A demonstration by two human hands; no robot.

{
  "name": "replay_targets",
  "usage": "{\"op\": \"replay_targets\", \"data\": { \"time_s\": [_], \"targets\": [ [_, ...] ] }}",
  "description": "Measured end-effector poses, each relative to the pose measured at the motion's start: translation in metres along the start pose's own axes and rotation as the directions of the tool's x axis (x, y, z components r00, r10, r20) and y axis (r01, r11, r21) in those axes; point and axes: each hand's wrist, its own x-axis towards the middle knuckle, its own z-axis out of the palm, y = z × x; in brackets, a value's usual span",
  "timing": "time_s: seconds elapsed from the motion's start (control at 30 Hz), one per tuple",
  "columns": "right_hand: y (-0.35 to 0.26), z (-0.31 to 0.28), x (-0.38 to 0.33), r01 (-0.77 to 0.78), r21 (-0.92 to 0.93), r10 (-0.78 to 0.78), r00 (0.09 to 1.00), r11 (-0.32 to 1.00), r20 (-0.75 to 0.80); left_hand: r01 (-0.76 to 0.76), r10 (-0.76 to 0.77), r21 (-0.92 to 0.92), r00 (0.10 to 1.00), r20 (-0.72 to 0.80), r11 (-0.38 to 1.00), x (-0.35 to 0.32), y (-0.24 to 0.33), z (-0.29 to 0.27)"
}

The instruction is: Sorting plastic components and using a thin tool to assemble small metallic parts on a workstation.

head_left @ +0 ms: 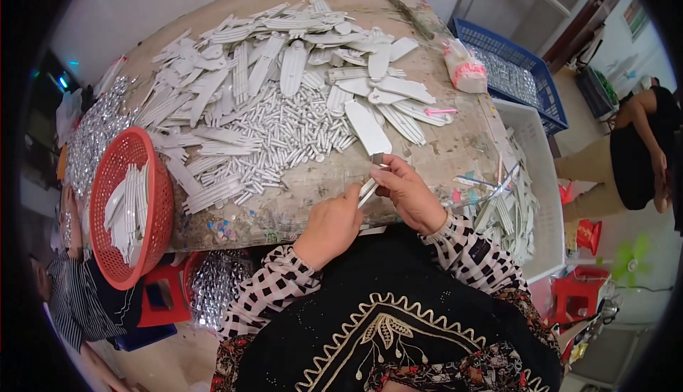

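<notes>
Close to the near edge of the worktable, my left hand (331, 225) and my right hand (409, 193) are both closed on one narrow white plastic piece (367, 191). Fingers cover much of it. A small grey-brown bit (377, 158) shows at my right fingertips; I cannot tell whether it belongs to the piece or covers a finger. Just beyond the hands lies a flat white paddle-shaped part (368, 129). Farther off is a heap of long ribbed white plastic parts (292, 65), with many small white pegs (274, 132) on its near side.
A red-orange basket (165, 200) of white parts stands at the left, by a pile of shiny silver pieces (96, 136). At the right are a white bin (546, 200) and a blue crate (557, 111). Other people (640, 150) are at both sides.
</notes>
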Motion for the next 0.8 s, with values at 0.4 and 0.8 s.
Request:
{"op": "replay_targets", "data": {
  "time_s": [0.4, 0.8],
  "targets": [
    [0.015, -0.004, 0.008, 0.051, -0.162, -0.037, 0.995, 0.986, 0.092, 0.072, -0.073, -0.014, 0.997, -0.018, 0.997, -0.010, -0.005, -0.002],
    [0.030, 0.009, -0.008, -0.269, -0.129, 0.298, 0.885, 0.954, 0.357, 0.040, -0.349, -0.997, 0.935, 0.063, -0.072, 0.047, -0.012, -0.022]
  ]
}}
